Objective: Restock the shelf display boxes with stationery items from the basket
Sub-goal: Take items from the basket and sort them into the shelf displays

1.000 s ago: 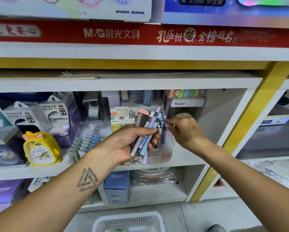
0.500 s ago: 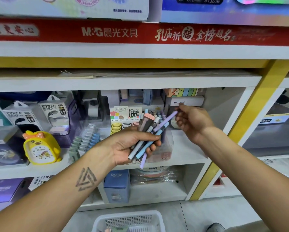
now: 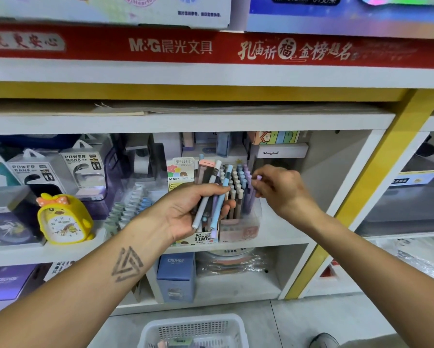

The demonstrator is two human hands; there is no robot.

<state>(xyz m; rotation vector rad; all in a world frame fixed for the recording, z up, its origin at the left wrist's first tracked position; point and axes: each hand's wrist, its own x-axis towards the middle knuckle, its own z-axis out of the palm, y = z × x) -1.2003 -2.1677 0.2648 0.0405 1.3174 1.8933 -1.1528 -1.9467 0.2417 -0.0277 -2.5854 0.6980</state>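
The pens (image 3: 212,197) in the left hand (image 3: 185,212) are white, pale blue, lilac and brown. The right hand (image 3: 278,189) pinches a lilac pen (image 3: 257,180). Left on the shelf sits a yellow clock (image 3: 65,219) with an orange bow. Overhead runs a red banner (image 3: 211,46) with white and gold lettering. The near basket (image 3: 193,330) is white, the shelf post (image 3: 386,177) yellow.

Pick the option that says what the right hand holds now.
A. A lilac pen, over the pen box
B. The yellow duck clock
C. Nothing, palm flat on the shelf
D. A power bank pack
A: the right hand pinches a lilac pen over the pen box, while the left hand holds the bundle of pens.
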